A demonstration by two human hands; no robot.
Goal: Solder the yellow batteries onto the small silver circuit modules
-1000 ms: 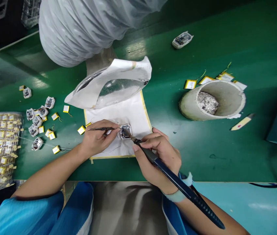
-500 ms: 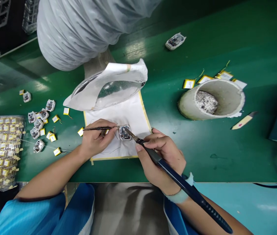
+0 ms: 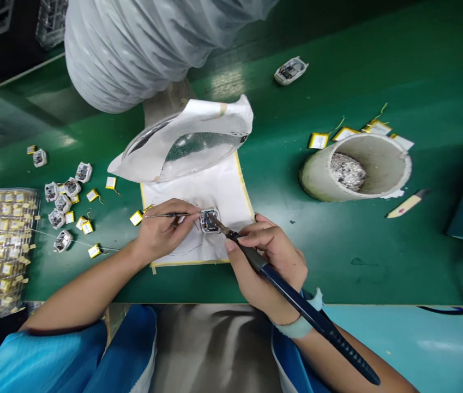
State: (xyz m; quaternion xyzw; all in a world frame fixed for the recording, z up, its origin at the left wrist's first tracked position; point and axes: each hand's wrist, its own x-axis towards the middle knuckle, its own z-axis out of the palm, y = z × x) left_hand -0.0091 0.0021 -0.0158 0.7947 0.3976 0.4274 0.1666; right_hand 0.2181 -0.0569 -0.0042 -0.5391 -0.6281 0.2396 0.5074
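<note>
A small white device housing [image 3: 210,221] with an exposed circuit board lies on the white sheet [image 3: 231,188]. My right hand [image 3: 274,262] is closed round the dark grip of a soldering iron [image 3: 280,286], whose tip meets the board. From the left, my left hand [image 3: 168,226] pinches a pair of tweezers [image 3: 178,214]; their points reach the housing's left edge. Whether the tweezers hold a wire there is too small to tell. Beside my left hand sits a yellow-edged battery [image 3: 136,218]. Thin dark wires curve over the sheet below the fingers.
Above the sheet stand a clear shield with white edging [image 3: 223,112] and a fat grey duct [image 3: 141,49]. A round pot [image 3: 317,177] of metallic scraps and a craft knife [image 3: 407,204] are at right. Several housings [image 3: 62,203] and a battery tray [image 3: 0,251] lie left.
The view has shifted slightly. Both hands keep their grips, with the iron tip still at the board; my left hand and the tweezers sit marginally differently, showing more of the nearby battery.
</note>
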